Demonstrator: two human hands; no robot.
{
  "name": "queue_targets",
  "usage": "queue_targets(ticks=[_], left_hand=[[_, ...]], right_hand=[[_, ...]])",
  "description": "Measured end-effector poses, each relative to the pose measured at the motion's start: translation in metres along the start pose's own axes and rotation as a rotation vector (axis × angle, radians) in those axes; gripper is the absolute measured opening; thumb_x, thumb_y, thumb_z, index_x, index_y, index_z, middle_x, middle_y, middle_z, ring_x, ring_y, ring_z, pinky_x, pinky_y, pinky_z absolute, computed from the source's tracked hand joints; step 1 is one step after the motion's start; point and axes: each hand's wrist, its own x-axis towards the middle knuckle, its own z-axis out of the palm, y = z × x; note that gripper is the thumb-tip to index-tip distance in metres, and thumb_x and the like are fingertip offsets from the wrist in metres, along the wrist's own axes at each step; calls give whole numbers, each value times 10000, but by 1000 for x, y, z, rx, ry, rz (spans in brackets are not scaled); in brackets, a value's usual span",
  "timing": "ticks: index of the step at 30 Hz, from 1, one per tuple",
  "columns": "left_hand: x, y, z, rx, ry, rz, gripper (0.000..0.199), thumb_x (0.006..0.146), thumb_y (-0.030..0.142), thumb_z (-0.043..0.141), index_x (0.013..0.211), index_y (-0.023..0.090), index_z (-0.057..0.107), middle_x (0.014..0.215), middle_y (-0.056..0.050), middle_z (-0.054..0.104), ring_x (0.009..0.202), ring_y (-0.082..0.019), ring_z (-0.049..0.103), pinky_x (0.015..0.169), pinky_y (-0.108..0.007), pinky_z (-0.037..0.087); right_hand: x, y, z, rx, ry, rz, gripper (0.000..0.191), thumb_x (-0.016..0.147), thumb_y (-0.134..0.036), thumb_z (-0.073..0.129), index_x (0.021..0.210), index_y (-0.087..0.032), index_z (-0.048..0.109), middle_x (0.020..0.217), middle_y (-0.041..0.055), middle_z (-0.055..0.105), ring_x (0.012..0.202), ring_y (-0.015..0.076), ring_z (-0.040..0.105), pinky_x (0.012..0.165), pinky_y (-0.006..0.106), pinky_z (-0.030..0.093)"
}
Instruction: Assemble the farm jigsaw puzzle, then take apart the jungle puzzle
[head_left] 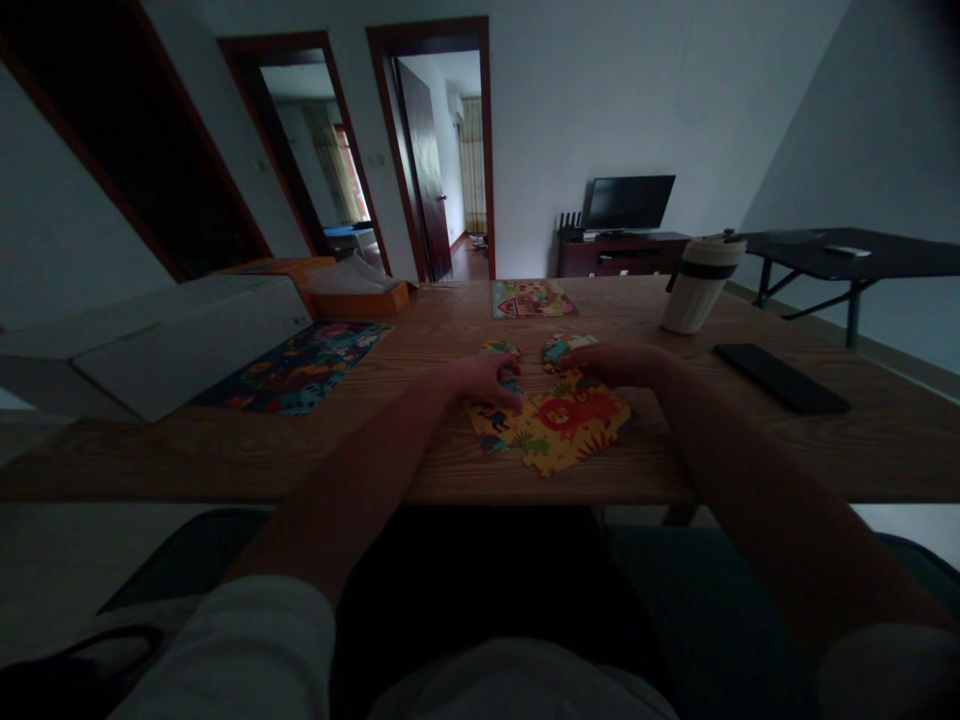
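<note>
A partly joined jigsaw puzzle (559, 430) lies on the wooden table in front of me, yellow with a red lion and smaller animals. My left hand (484, 378) is at its upper left edge, thumb and fingers curled around a bluish puzzle piece (511, 386). Above the lion, my right hand (619, 364) has its fingers bent down at the puzzle's upper edge; whatever is under its fingertips is too dark to make out. Several loose puzzle pieces (564, 345) lie just beyond the right fingers. More pieces (500, 347) show behind the left hand.
On the left are a dark patterned puzzle sheet (300, 370), a long white box (172, 335) and an orange tissue box (367, 300). A colourful picture sheet (532, 298) lies at the far edge. To the right stand a tumbler (703, 285) and a flat black object (780, 378).
</note>
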Motion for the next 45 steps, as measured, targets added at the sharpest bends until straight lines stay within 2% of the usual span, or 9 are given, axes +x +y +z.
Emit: queue_targets(ticks=[7, 12, 16, 20, 23, 30, 35, 41, 45], left_hand=[[0, 0, -1, 5, -3, 16, 778, 630, 603, 825, 1297, 252, 634, 1271, -79, 656, 1061, -266, 664, 857, -305, 501], [2, -1, 0, -18, -6, 26, 761, 620, 600, 835, 1269, 247, 651, 1243, -86, 672, 1042, -270, 666, 845, -321, 504], [3, -2, 0, -20, -21, 27, 783, 622, 598, 834, 1291, 244, 635, 1244, -87, 669, 1024, -258, 669, 841, -313, 503], [2, -2, -1, -8, -29, 22, 780, 640, 602, 824, 1303, 243, 624, 1233, -86, 668, 1018, -253, 670, 833, -306, 501], [2, -2, -1, -2, -26, 21, 775, 633, 623, 826, 1287, 254, 632, 1226, -80, 669, 1025, -256, 667, 835, -309, 498], [1, -1, -2, -7, -17, 0, 782, 623, 603, 827, 1297, 260, 629, 1190, -77, 680, 998, -260, 673, 817, -320, 501], [-1, 0, -4, -14, -18, -3, 774, 624, 601, 833, 1286, 256, 631, 1212, -74, 679, 1051, -258, 661, 839, -309, 501], [-2, -3, -5, 0, -5, 3, 774, 659, 579, 833, 1316, 227, 624, 1183, -91, 686, 1017, -264, 669, 835, -323, 511], [-3, 0, -3, -26, 103, 62, 759, 686, 549, 827, 1338, 225, 609, 1247, -87, 666, 1086, -256, 647, 900, -317, 505]], right_hand=[[5, 8, -2, 78, -84, -20, 293, 858, -327, 762, 1124, -219, 702, 1152, 76, 745, 1019, 214, 713, 854, 313, 616], [-3, 7, -3, 60, -104, -102, 191, 893, -289, 706, 1070, -225, 735, 1226, 65, 722, 1116, 201, 680, 929, 295, 578], [-11, 4, -4, -63, -121, -100, 216, 862, -293, 722, 1061, -216, 760, 1190, 66, 723, 1004, 184, 690, 840, 265, 576], [-13, 5, -6, -208, -127, -143, 408, 755, -278, 795, 1160, -256, 752, 1073, 31, 722, 863, 161, 668, 717, 235, 548], [-12, 5, -6, -283, -119, -185, 517, 684, -241, 825, 1193, -276, 741, 1009, 11, 715, 859, 168, 654, 706, 233, 530], [-14, -1, -7, -341, -81, -193, 411, 665, -233, 825, 1071, -240, 762, 1007, 23, 719, 891, 186, 648, 772, 267, 525], [-15, -1, -16, -251, 31, -303, 428, 709, -300, 820, 1122, -235, 730, 965, 22, 714, 814, 160, 638, 744, 282, 521], [-6, -5, -19, -138, 419, -399, 384, 852, -365, 739, 1206, -241, 658, 1055, 87, 720, 875, 207, 668, 709, 302, 562], [0, -6, -15, -71, 517, -425, 423, 853, -417, 743, 1215, -233, 623, 1088, 97, 716, 924, 223, 682, 726, 312, 579]])
